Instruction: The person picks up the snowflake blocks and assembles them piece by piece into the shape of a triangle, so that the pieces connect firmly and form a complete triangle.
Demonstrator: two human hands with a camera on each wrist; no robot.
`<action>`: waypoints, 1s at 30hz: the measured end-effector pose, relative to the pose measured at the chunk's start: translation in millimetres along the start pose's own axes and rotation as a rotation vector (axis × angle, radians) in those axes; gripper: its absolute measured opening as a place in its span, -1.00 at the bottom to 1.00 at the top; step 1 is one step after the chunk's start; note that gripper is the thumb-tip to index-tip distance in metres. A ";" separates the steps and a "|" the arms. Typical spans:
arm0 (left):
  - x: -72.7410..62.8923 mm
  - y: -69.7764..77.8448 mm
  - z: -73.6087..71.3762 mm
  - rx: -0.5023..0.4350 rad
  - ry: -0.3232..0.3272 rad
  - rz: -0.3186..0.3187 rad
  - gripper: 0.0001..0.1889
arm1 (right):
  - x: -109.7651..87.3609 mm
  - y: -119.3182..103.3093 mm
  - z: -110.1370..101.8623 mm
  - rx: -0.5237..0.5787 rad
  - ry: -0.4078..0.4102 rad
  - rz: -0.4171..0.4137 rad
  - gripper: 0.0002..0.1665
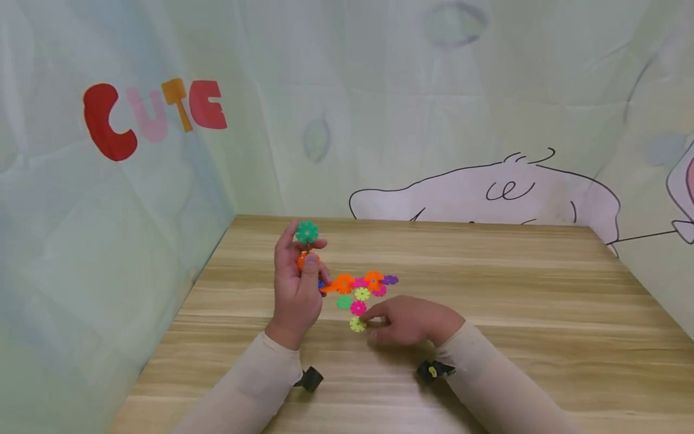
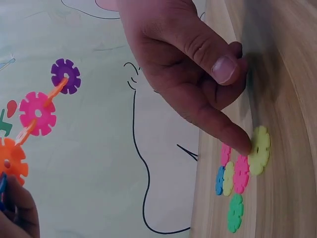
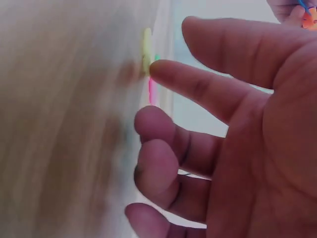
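Head view shows your left hand point(image 1: 295, 292) above the table point(image 1: 542, 283), its thumb and fingers pinching a chain point(image 1: 344, 283) of flower-shaped discs. A green disc point(image 1: 307, 232) tops it, just above your thumb, and an orange disc point(image 1: 301, 261) lies under the thumb's tip. To the right of that hand the chain runs out through orange and pink to a purple disc point(image 1: 389, 279) at the far end. Part of it is covered by your fingers, so how the pieces join there is hard to make out.

Your right hand point(image 1: 414, 319) grasps nothing. Its index finger reaches out straight, the tip touching a yellow disc point(image 2: 260, 150) lying on the table; the thumb stands clear of the disc and the other fingers are loosely bent.

Just beyond that index fingertip lie a pink disc point(image 2: 241, 173), a smaller-looking yellow piece point(image 2: 228, 178) and a blue piece point(image 2: 220, 180), with a flat green piece point(image 2: 235, 213) nearer your left hand.

A dark block point(image 1: 311, 380) sits at your left wrist. Beyond both hands hangs a pale backdrop point(image 1: 303, 72), with coloured letters point(image 1: 110, 122) on your left-hand side.
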State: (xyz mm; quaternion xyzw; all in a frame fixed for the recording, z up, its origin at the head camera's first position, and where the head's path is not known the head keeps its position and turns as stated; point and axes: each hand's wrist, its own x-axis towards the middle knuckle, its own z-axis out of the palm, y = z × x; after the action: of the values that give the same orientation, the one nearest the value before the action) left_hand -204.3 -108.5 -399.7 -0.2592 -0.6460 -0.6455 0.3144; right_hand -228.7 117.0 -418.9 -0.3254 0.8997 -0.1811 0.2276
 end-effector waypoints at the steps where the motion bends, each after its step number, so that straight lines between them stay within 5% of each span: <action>1: -0.4 0.0 0.1 -0.001 0.001 -0.005 -0.44 | 0.1 0.3 -0.5 -0.002 0.019 -0.005 -0.56; 7: -2.3 -0.5 0.4 -0.002 0.015 -0.026 -0.45 | 2.8 2.4 -0.9 -0.003 0.092 -0.040 -0.73; 30: -4.2 -1.1 3.8 -0.095 0.005 -0.098 -0.50 | -3.7 -3.6 4.0 0.005 0.015 0.119 -0.74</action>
State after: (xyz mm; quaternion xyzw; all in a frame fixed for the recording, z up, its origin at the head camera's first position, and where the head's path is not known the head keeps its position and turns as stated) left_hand -202.5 -104.4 -403.4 -0.2402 -0.6257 -0.6907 0.2715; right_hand -222.2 116.1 -419.4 -0.2694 0.9186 -0.1719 0.2323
